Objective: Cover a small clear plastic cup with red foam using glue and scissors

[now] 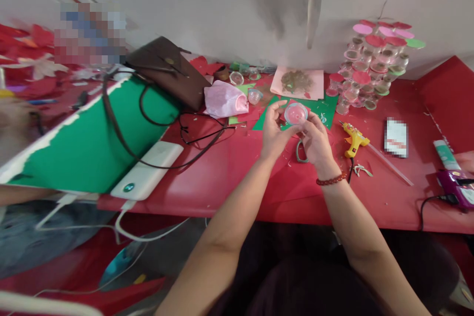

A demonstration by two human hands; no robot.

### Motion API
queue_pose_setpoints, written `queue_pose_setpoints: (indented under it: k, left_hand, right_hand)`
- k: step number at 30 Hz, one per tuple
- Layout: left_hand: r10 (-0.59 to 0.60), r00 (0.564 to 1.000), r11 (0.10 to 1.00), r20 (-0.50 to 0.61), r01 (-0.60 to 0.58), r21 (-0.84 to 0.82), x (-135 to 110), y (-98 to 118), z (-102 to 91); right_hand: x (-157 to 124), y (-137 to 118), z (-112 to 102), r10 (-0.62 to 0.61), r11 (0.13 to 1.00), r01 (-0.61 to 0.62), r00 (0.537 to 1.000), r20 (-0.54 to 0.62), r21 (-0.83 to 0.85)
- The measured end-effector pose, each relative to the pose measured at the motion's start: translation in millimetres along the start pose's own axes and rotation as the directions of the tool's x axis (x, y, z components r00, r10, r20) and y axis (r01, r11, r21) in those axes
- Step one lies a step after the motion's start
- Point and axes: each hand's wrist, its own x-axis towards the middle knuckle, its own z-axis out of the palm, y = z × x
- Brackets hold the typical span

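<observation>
Over the red table, a small clear plastic cup (296, 114) with a pale rim is held between my two hands. My left hand (274, 131) curves around its left side, with the thumb reaching under its near edge. From the right, my right hand (316, 138) grips the same cup, and a red bead bracelet is on that wrist. Beneath the hands lie a green sheet (320, 106) and red paper (281, 177). Green-handled scissors (301, 152) lie partly hidden by my right hand. To the right rests a yellow glue gun (356, 142) with a clear glue stick.
A tower of clear cups with coloured discs (370, 66) stands at back right. Leftward are a pink cloth (224, 99), brown bag (166, 69), glasses (202, 133), white power bank (148, 170) and green board (92, 143). A purple device (457, 190) sits far right.
</observation>
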Motion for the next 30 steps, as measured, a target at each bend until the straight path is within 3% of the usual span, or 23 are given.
queue_pose_setpoints:
  k: [3,8,14,20,24,30]
  left_hand:
    - [-0.100,0.994,0.991,0.035,0.103,-0.084,1,4,0.0]
    - [-0.320,0.940,0.928,0.119,0.336,-0.163,7,3,-4.9]
    - [-0.339,0.939,0.925,0.060,0.344,-0.160,15,-9,-11.5]
    - [-0.384,0.923,0.903,-0.026,0.370,-0.219,21,-11,-15.1]
    - [-0.395,0.917,0.902,-0.049,0.378,-0.209,22,-11,-15.1]
    - [-0.398,0.914,0.909,-0.079,0.382,-0.165,22,-15,-17.1]
  right_hand:
    - [5,4,-3,0.040,0.998,-0.036,0.997,-0.063,0.058]
    - [11,11,-6,0.111,0.988,-0.098,0.988,-0.106,0.121]
    - [6,13,-2,0.098,0.995,-0.098,0.994,-0.056,0.010]
    - [15,17,-10,0.158,0.985,-0.140,0.968,-0.194,0.105]
    - [18,18,-14,0.200,0.976,-0.179,0.959,-0.199,0.122]
    - [17,20,-16,0.122,0.991,-0.106,0.972,-0.202,0.086]
